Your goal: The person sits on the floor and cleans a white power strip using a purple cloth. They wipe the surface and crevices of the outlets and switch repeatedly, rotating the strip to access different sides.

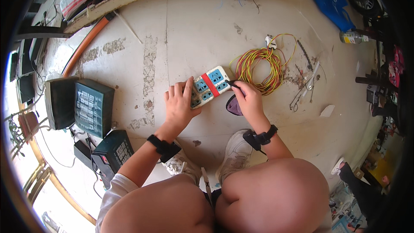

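A white power strip (223, 71) with blue socket faces and a band of red tape lies at a slant on the floor. My left hand (179, 100) rests on its left end, fingers spread over the edge. At the strip's right end, my right hand (250, 98) grips a thin black tool (233, 84), its tip touching the casing near the sockets; what kind of tool it is, I cannot tell. A purple cloth (234, 106) lies partly hidden beneath that hand. Just behind is a coil of red and yellow twisted wire (241, 71) with a white plug (271, 42).
Cable ties and debris (304, 84) litter the floor at right, near a plastic bottle (352, 37) and blue bag (330, 3). Dark battery boxes (93, 106) stand at left, by an orange tube (87, 40). Another person's leg (354, 181) shows at lower right.
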The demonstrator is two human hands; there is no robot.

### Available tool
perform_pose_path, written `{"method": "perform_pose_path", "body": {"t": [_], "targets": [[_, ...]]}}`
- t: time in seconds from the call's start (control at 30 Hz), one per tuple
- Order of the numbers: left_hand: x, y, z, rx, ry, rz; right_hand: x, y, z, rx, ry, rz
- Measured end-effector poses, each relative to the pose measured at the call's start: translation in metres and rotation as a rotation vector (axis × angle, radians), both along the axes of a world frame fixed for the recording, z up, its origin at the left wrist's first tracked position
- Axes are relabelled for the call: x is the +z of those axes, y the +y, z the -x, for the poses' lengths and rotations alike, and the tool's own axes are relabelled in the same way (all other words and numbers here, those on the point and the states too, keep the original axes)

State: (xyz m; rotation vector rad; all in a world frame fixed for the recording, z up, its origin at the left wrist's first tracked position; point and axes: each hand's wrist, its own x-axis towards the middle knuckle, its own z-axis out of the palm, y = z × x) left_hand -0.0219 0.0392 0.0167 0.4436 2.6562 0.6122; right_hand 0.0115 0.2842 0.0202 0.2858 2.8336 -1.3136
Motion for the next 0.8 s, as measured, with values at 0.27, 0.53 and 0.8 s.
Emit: {"method": "perform_pose_path", "body": {"t": [0.27, 0.53, 0.8], "targets": [[-0.009, -0.011, -0.026, 0.347, 0.113, -0.018, 0.010, 0.013, -0.034, -0.281, -0.174, 0.650], [0.017, -0.017, -0.041, 0.338, -0.216, -0.456, 0.031, 0.005, -0.020, -0.367, -0.299, 0.894], [0.034, -0.046, 0.038, -0.334, 0.257, -0.109, 0.076, 0.051, -0.016, -0.245, -0.485, 1.550]]}}
